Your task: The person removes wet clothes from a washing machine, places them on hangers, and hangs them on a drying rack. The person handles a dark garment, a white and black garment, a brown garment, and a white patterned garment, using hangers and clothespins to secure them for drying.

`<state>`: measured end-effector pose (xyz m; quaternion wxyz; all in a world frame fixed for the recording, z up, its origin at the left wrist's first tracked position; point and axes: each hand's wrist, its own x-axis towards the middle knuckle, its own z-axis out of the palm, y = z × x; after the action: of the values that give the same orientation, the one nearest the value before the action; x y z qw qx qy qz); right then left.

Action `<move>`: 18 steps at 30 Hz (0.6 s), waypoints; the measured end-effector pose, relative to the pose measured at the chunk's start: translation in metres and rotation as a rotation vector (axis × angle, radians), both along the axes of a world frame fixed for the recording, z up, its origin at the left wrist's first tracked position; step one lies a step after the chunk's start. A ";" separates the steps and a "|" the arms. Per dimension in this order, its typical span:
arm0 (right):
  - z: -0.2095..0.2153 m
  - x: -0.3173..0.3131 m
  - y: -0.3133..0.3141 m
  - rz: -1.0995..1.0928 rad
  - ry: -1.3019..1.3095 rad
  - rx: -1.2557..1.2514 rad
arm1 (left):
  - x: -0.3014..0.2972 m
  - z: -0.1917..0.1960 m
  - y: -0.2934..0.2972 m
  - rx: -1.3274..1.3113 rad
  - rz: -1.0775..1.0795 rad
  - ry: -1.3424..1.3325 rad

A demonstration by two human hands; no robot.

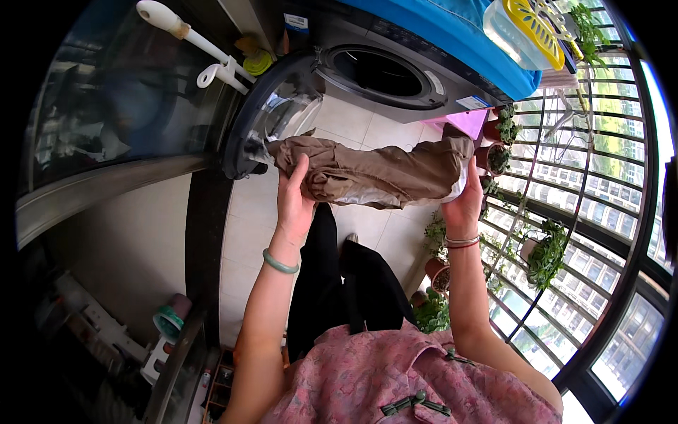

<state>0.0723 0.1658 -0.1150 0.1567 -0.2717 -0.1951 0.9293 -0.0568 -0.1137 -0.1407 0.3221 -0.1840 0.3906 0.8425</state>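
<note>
Both hands (293,205) (462,205), brown trousers (374,173) horiz., L-R

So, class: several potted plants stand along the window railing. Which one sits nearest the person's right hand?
The small potted plant just beyond the right hand, beside the end of the brown garment. The other pots sit lower along the railing, farther from the hand.

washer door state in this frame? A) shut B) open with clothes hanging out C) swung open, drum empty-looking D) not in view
C: the round glass door stands swung open to the left of the dark drum opening, while both hands hold the brown garment in front of it.
</note>
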 end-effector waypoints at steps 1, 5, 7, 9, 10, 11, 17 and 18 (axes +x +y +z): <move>0.019 0.000 -0.012 0.001 -0.024 -0.036 | 0.008 0.010 0.000 -0.030 0.020 0.051; 0.056 0.023 -0.027 -0.036 0.099 -0.019 | 0.050 0.049 -0.008 -0.205 0.027 0.215; 0.085 0.034 -0.036 -0.053 0.117 -0.006 | 0.077 0.062 -0.016 -0.366 -0.081 0.476; 0.106 0.053 -0.039 -0.072 0.083 0.084 | 0.090 0.066 -0.032 -0.734 -0.146 0.721; 0.126 0.063 -0.051 -0.120 0.064 0.215 | 0.094 0.073 -0.038 -0.909 -0.101 0.836; 0.125 0.071 -0.049 -0.138 0.023 0.349 | 0.096 0.081 -0.043 -1.084 -0.052 0.950; 0.135 0.119 -0.096 0.395 -0.586 1.836 | 0.116 0.182 -0.041 -0.918 0.047 1.282; 0.147 0.120 -0.116 0.354 -0.497 1.843 | 0.122 0.202 -0.040 -0.875 -0.048 1.365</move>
<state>0.1924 0.0494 0.0318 0.1202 -0.1974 -0.9123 0.3381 0.0651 -0.1532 0.0617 -0.0705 0.2696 0.7990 0.5328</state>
